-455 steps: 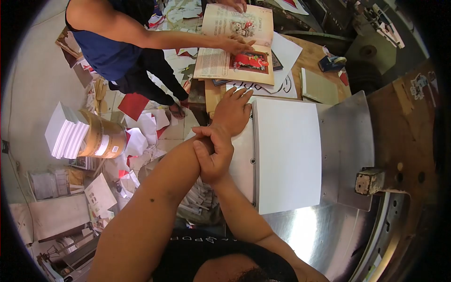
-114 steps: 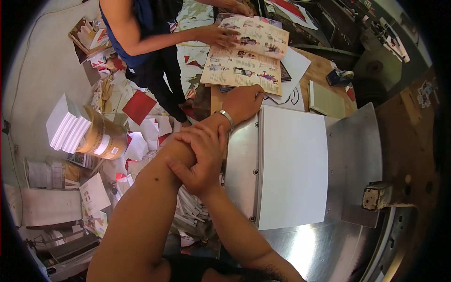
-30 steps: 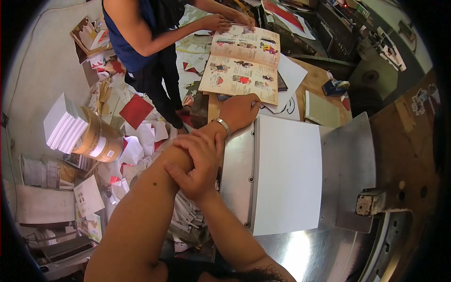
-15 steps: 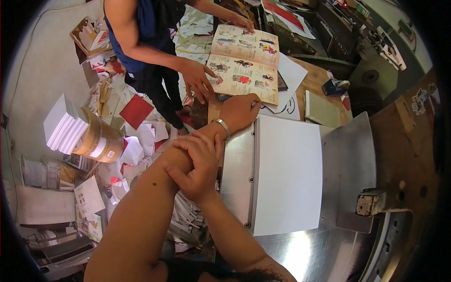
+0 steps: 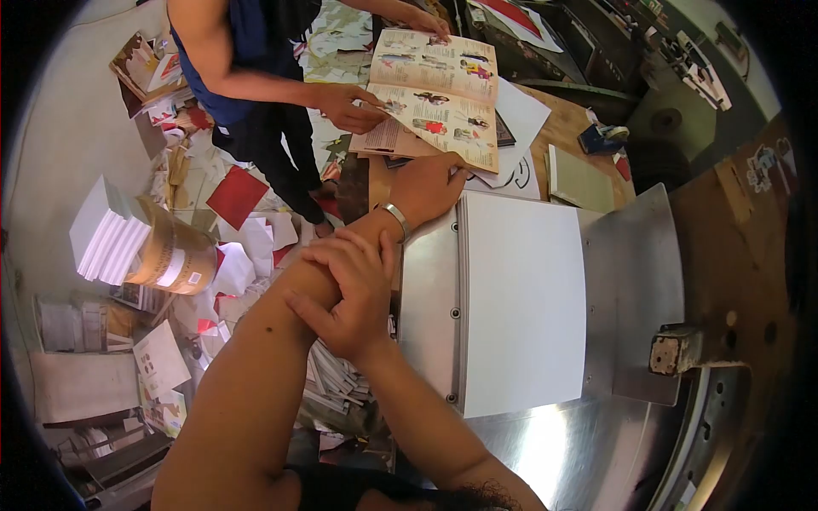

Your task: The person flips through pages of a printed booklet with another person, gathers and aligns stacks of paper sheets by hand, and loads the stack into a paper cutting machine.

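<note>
My left hand [image 5: 429,189], with a metal bracelet [image 5: 397,220] at the wrist, reaches to the lower edge of an open illustrated magazine [image 5: 434,102]. Its fingers are curled; whether they grip anything is hidden. My right hand [image 5: 348,294] is wrapped around my left forearm [image 5: 281,307], just below the bracelet. Across from me, another person's hand [image 5: 349,106] holds the left edge of a lifted magazine page, while that person's other hand [image 5: 430,24] rests at the top edge. Close to my left hand, a stack of white paper [image 5: 524,298] lies on a metal plate [image 5: 426,289].
A wooden table [image 5: 558,128] carries a tape dispenser [image 5: 603,136] and a pale green stack [image 5: 579,177]. Paper scraps and a red sheet [image 5: 237,198] litter the floor. White blocks of paper [image 5: 109,230] sit on a brown wrapped roll [image 5: 175,255]. A metal arm end [image 5: 673,351] juts out at right.
The other person's nearer hand has moved from beside the magazine to its page edge, and the page now lifts. The whole view has shifted slightly. My right hand keeps its hold.
</note>
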`<state>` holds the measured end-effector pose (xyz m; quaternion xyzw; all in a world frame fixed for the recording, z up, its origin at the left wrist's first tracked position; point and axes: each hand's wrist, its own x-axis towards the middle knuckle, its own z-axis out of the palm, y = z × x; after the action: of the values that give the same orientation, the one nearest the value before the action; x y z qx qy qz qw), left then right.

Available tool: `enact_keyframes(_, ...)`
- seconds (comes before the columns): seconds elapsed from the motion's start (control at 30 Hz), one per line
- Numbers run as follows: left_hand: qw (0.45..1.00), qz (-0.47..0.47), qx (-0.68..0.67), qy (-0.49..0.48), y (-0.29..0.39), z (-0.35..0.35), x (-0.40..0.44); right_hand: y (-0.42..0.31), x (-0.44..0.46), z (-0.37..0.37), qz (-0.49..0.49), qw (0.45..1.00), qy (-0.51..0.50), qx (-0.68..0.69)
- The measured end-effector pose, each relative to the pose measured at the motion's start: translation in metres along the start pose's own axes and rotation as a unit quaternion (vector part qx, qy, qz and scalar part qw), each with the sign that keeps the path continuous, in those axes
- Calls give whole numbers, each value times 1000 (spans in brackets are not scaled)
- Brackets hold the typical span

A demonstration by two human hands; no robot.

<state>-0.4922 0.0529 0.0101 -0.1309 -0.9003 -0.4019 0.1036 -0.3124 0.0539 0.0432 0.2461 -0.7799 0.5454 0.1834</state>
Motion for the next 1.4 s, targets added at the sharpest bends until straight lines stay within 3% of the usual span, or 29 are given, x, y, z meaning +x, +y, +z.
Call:
enact_keyframes(0.33, 1000, 6, -4, 8, 0, -1, 0, 2, 1, -1, -4, 1000, -9, -15)
enact_keyframes(0.83, 999, -7, 37, 9, -16, 9, 15, 8, 0, -4, -89, 993, 79, 0)
enact_keyframes(0.87, 999, 6, 37, -28, 0, -10, 3, 8, -2, -2, -90, 993, 78, -7)
enact_keyframes(0.9, 952, 202, 224, -54, -35, -2, 17, 8, -7, 5, -102, 989, 102, 2)
enact_keyframes(0.93, 947, 192, 251, -57, -99, 32, 40, 6, -15, 12, -74, 988, 130, 38)
enact_keyframes(0.97, 965, 180, 188, -18, -94, 25, 35, 3, -25, 15, -72, 989, 123, 42)
enact_keyframes(1.0, 957, 199, 209, -26, -117, 34, 47, -16, -35, 10, -5, 991, 113, 66)
enact_keyframes(1.03, 922, 297, 248, -30, -141, 28, 58, -33, -44, 18, 64, 986, 118, 100)
enact_keyframes(1.07, 882, 377, 282, 27, -212, 54, 102, -17, -57, 59, -1, 963, 270, -19)
enact_keyframes(1.13, 879, 387, 278, -14, -209, 53, 122, -52, -105, 29, -3, 977, 203, -58)
enact_keyframes(1.17, 864, 404, 298, -45, -209, 49, 136, -104, -141, -1, 57, 991, 123, 11)
enact_keyframes(1.2, 987, 10, 128, -96, -73, 12, 58, -122, -176, -11, 58, 989, 134, -7)
enact_keyframes(1.23, 977, 105, 173, -68, -130, 29, 101, -140, -210, -16, 47, 990, 135, -14)
enact_keyframes(1.3, 980, 52, 191, -28, -95, 19, 76, -184, -283, -43, 131, 978, 152, -64)
enact_keyframes(1.37, 981, 27, 193, 18, -113, 19, 90, -210, -367, -53, 232, 921, 235, -206)
enact_keyframes(1.4, 992, -22, 125, 12, -105, 16, 78, -234, -399, -67, 309, 882, 243, -262)
